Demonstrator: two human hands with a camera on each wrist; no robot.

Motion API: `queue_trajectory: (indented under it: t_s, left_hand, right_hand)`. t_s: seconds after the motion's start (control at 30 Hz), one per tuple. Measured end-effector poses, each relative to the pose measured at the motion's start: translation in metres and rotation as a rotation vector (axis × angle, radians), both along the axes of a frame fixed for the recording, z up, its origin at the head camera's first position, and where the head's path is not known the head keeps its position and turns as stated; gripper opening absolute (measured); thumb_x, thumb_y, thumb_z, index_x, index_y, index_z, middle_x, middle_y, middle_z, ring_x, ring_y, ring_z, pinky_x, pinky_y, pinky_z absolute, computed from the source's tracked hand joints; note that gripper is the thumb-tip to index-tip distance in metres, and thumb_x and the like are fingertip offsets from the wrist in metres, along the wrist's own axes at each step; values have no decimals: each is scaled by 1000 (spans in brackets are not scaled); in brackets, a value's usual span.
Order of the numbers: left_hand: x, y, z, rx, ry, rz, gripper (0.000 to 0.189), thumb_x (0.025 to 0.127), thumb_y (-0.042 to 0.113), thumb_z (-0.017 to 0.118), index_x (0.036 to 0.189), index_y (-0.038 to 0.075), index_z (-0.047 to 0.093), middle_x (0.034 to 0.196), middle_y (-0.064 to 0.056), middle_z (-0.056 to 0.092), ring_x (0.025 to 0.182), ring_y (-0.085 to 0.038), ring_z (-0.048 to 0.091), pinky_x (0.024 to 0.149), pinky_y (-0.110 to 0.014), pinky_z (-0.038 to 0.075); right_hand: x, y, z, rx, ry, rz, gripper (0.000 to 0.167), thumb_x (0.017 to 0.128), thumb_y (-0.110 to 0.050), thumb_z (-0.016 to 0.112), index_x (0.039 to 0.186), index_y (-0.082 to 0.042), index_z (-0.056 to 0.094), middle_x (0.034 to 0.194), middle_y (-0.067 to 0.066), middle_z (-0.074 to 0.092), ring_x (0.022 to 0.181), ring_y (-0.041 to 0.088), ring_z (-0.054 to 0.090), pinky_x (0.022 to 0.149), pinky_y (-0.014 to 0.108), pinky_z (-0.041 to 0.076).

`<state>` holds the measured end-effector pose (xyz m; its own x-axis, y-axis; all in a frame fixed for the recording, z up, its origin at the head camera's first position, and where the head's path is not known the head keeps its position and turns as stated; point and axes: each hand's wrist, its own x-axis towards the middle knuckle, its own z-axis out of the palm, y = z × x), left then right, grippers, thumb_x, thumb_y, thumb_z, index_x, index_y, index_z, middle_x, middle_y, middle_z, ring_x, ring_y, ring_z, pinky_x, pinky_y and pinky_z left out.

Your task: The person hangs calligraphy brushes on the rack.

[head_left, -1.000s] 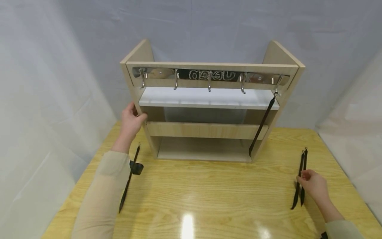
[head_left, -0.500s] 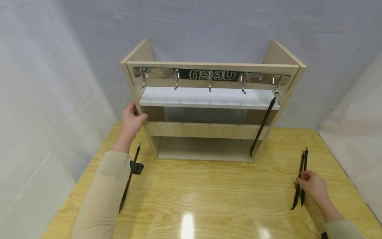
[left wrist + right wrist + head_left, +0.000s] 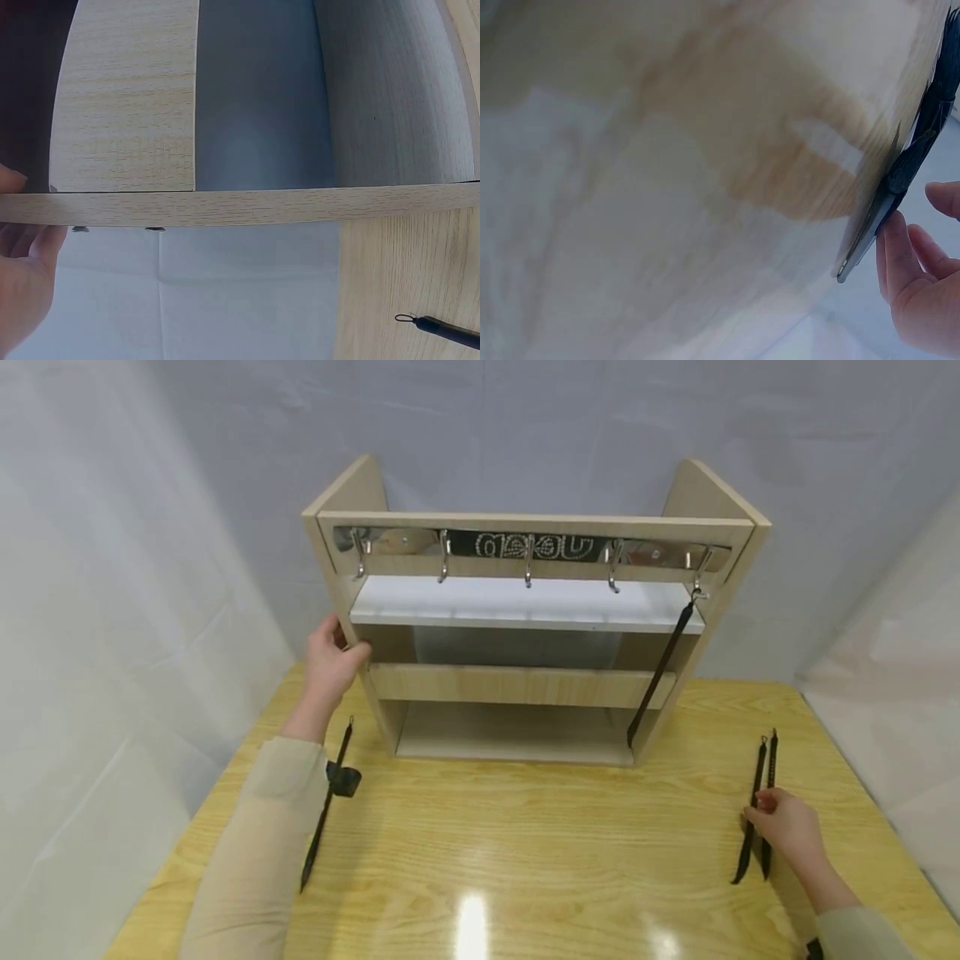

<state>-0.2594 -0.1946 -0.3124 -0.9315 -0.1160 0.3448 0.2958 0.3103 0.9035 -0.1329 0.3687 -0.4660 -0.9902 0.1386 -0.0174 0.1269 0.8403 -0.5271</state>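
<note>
In the head view my left hand (image 3: 330, 664) grips the left side panel of a wooden shelf unit (image 3: 517, 685), thumb inside and fingers outside. The left wrist view shows the panel edge (image 3: 247, 208) between them. At the right, two black calligraphy brushes (image 3: 759, 768) with hanging loops lie side by side on the table. My right hand (image 3: 791, 827) is over them, its fingertips touching a brush (image 3: 900, 176) in the right wrist view, with the thumb apart from it. Another black brush (image 3: 665, 664) hangs by its loop from the rightmost hook (image 3: 701, 572).
A metal strip (image 3: 532, 547) with several hooks runs along the shelf unit's top front. One more black brush (image 3: 318, 835) lies on the wooden table (image 3: 525, 835) at the left, partly behind my left wrist's black strap (image 3: 345, 781). Pale cloth (image 3: 480, 427) surrounds the table.
The right-hand brush of the pair has shifted slightly right, widening the gap between the two. My left hand stays on the panel and my right hand has hardly moved.
</note>
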Motion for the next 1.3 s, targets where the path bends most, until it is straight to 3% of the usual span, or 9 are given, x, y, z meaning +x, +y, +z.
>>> queue_trajectory:
  t_s: [1.3]
  left_hand:
    - [-3,-1,-2,-7,0,11,48,74,-8,49,122,-6,44,113,-21,53,102,-27,50,86,-37,45]
  right_hand:
    - [-10,-10,3,55,-48,49,40,78,-7,56,103,23,45,91,36,54,68,34,58,53,39,50]
